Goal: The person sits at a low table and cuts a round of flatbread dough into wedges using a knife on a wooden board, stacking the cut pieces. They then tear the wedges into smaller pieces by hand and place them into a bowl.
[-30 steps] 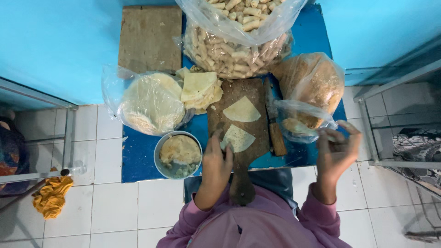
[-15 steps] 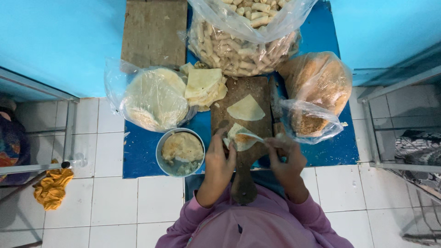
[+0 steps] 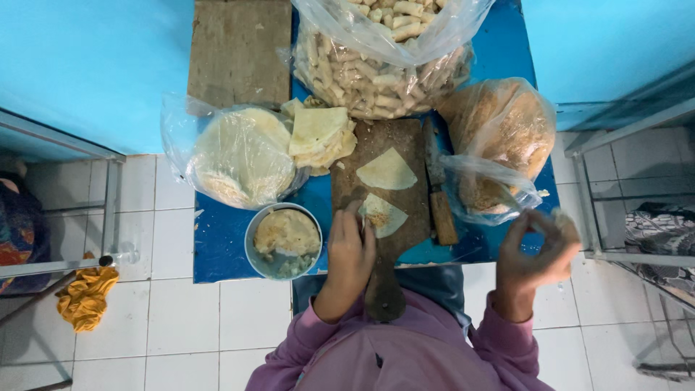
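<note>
The left hand (image 3: 349,253) rested on the near end of the wooden cutting board (image 3: 384,188), its fingers flat and pressing the corner of the nearer wrapper triangle (image 3: 382,215) — a loose, open hold that pinned the sheet rather than gripped it. A second wrapper triangle (image 3: 387,171) lay farther up the board, apart from the first. The right hand (image 3: 532,250) hung off the board's right side, near the half-open bag of crumbly filling (image 3: 499,145), fingers curled together around something small and pale; the blur hid what it was.

To do this step well, it seemed best to keep the left fingers only on the wrapper's edge so the middle stayed free, and to bring a modest pinch of filling over — too much would likely split a thin sheet. The metal bowl (image 3: 284,240) just left of the board sat close enough that the wrist could knock it.

Half a second earlier both hands had met over the nearer wrapper at the board's near end. Since then the right hand had swung out to the board's right, while the left had stayed put on the wrapper.
</note>
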A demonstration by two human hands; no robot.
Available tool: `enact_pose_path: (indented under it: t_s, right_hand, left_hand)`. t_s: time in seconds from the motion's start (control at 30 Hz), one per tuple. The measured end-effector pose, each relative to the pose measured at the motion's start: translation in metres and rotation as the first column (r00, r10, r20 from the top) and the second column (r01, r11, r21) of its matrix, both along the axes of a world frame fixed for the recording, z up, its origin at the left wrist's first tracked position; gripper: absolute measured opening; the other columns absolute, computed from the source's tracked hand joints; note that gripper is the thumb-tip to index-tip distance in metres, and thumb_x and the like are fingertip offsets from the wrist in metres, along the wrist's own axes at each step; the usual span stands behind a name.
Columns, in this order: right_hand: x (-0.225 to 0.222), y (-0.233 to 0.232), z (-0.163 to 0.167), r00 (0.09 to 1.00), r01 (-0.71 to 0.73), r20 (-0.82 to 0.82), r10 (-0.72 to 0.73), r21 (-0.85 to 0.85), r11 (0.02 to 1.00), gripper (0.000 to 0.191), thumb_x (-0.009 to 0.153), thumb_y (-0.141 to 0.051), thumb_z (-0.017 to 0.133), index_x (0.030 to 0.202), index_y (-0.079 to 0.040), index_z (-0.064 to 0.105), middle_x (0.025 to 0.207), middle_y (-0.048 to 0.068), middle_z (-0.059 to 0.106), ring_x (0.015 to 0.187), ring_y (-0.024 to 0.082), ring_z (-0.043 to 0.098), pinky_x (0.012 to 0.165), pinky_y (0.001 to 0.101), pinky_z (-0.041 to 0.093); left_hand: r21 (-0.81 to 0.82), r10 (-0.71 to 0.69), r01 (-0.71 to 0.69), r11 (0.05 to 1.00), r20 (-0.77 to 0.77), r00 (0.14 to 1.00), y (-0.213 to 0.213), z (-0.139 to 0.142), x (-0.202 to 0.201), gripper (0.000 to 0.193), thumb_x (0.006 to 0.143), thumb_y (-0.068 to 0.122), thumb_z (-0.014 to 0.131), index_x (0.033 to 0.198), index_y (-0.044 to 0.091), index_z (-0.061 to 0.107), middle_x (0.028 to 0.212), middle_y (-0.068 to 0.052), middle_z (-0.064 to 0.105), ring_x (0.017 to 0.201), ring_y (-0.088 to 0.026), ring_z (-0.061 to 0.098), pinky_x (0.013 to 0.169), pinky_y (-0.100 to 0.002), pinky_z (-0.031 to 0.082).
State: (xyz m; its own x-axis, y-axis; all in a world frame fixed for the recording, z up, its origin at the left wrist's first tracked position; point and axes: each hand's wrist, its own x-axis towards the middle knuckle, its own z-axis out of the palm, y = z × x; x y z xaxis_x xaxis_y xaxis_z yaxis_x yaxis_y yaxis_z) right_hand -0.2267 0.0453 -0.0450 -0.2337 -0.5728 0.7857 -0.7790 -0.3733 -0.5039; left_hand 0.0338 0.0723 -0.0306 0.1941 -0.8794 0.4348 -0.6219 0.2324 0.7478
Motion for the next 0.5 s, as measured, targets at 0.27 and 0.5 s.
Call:
enact_pose_path:
  t_s: [0.27,0.5]
  right_hand:
    - [0.040,0.003,0.026,0.965,0.001,-0.260,0.038,0.148,0.989,0.033,0.090,0.002,0.080,0.120,0.002,0.066,0.120,0.018,0.069,0.112,0.035,0.065,0.096,0.0448,0.054]
    - [0.104,0.004,0.022,0.910,-0.324,-0.138,0.392,0.354,0.877,0.048,0.083,-0.002,0.079,0.128,0.000,0.063,0.104,0.017,0.068,0.097,0.036,0.065,0.085,0.0450,0.053]
  left_hand:
    - [-0.031,-0.112,0.114,0.993,0.061,0.992,0.002,0.002,0.001,0.021,0.093,0.000,0.066,0.112,-0.004,0.059,0.106,-0.023,0.059,0.096,-0.043,0.057,0.082,-0.049,0.048]
    - [0.005,-0.156,0.156,0.988,0.052,0.986,0.005,0.006,0.006,0.019,0.093,-0.005,0.062,0.112,-0.004,0.064,0.108,-0.021,0.060,0.100,-0.041,0.059,0.086,-0.047,0.049]
